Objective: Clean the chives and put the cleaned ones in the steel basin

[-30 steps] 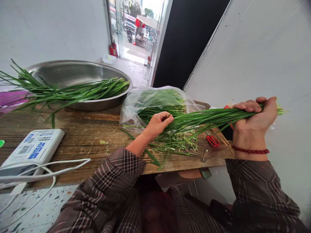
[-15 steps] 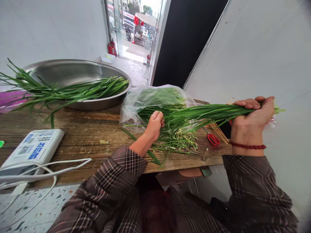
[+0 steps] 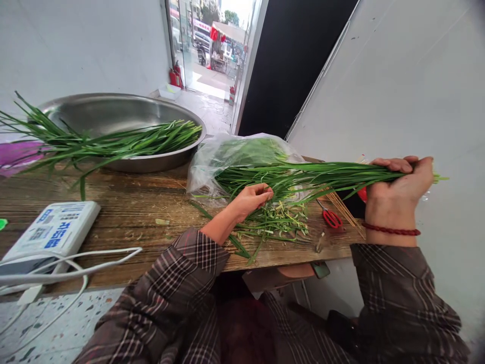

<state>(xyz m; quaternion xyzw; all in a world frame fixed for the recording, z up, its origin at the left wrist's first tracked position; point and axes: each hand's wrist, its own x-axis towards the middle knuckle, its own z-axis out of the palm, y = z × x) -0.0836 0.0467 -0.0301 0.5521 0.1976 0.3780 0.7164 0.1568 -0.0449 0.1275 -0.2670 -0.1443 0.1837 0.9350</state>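
Observation:
My right hand (image 3: 403,178) is closed around the pale stem ends of a bunch of garlic chives (image 3: 341,173), holding it sideways above the table. The long green leaves reach left across a clear plastic bag (image 3: 204,167) that has more chives inside. My left hand (image 3: 252,199) is in a pinch by the drooping leaf tips; what lies between its fingers is too small to make out. Under the bunch is a pile of trimmed chive scraps (image 3: 284,221). Red-handled scissors (image 3: 332,218) rest to the right of the scraps.
A large steel basin (image 3: 125,103) at the back left carries chives that overhang its rim. On the wooden table (image 3: 140,217), a white box (image 3: 56,227) with white cables (image 3: 109,254) is at the left. Thin sticks (image 3: 343,205) lie near the right end, by the wall.
My left hand has moved right and slightly down, its fingers now pinching at the leaves. My right hand, with the chives, has shifted slightly right and down.

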